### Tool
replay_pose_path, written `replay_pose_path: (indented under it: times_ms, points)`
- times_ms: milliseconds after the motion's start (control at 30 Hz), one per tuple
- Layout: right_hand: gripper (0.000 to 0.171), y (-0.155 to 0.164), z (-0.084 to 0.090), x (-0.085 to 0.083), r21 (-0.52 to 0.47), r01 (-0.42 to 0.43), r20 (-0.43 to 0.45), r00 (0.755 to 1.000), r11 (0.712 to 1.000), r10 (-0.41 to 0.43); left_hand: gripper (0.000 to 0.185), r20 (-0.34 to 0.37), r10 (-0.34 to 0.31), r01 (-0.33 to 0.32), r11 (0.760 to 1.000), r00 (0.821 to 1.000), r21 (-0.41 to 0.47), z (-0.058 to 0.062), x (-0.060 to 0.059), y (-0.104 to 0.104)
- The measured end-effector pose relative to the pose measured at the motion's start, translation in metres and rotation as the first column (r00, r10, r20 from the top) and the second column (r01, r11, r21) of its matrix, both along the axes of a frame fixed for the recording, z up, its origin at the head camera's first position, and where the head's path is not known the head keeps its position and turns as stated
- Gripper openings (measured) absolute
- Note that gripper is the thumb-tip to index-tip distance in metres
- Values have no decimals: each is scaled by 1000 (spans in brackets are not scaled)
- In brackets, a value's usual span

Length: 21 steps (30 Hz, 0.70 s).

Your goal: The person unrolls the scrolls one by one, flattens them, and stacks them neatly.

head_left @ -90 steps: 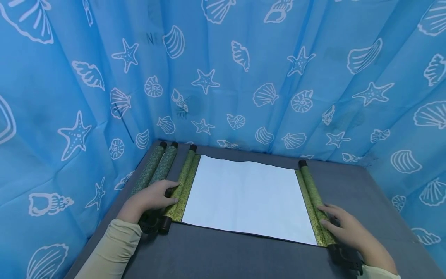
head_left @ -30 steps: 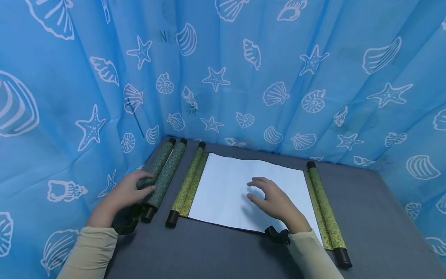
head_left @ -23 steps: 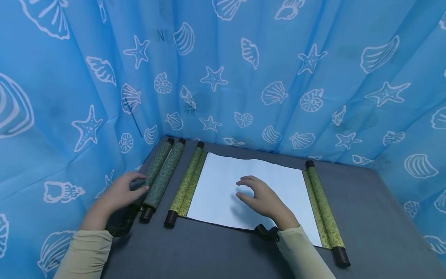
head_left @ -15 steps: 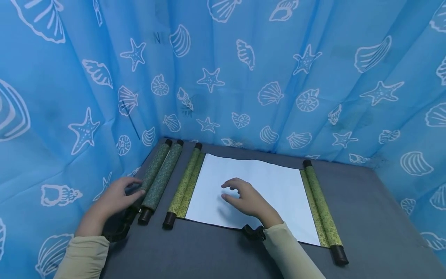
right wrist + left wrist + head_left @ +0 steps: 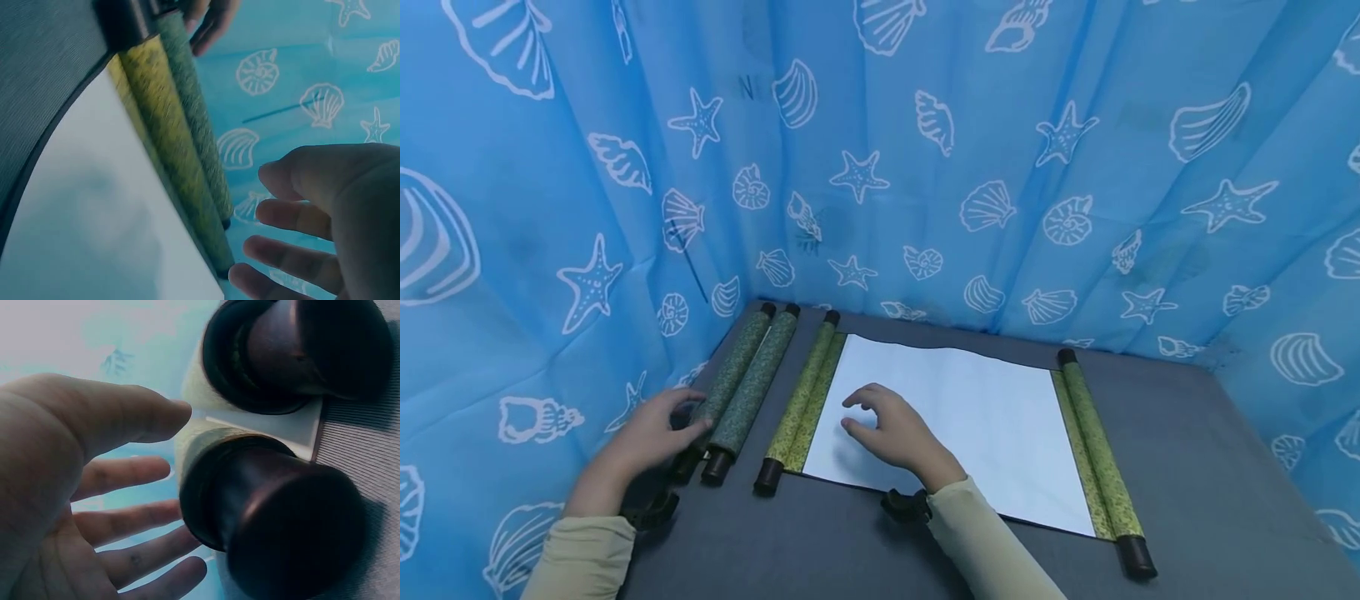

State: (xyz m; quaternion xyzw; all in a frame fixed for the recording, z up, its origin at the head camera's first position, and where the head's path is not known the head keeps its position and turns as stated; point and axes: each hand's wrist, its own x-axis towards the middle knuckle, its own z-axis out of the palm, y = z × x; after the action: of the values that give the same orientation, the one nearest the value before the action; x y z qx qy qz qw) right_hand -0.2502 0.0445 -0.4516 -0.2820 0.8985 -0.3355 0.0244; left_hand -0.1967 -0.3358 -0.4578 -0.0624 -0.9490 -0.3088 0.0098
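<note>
Head view: left hand (image 5: 647,437) open, fingertips at the two rolled dark-green scrolls (image 5: 741,379); right hand (image 5: 891,433) open, hovering over the unrolled white scroll (image 5: 970,417) on grey tabletop (image 5: 1195,467). Left wrist: scroll end knobs (image 5: 294,525) just beside fingers. Right wrist: blue shell curtain (image 5: 300,94) beyond fingers.

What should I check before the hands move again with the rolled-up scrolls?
1. Left hand at the dark green rolled scroll: ok, fingers are by its near end, open, not gripping.
2. Right hand free: ok, it hovers over the white sheet of the open scroll, fingers loosely curled, holding nothing.
3. Open scroll lies flat: ok, both its yellow-green rollers sit on the grey table.
4. Dark end caps in place: ok, seen in the left wrist view.
5. Whether the left fingers really touch the scroll: cannot tell.
</note>
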Motion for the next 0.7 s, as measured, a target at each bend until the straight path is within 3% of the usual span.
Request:
replay_pose_path:
  times_ms: [467,700]
  points:
    - [35,-56,-4,3,-25,-129,10,992,991,130,69,-4,-20,20,1000,1000,-9,-12,-5,5]
    - [39,-80,0,6,-43,-221,38,974,974,223,66,-11,-11,11,1000,1000,-9,-11,-7,7]
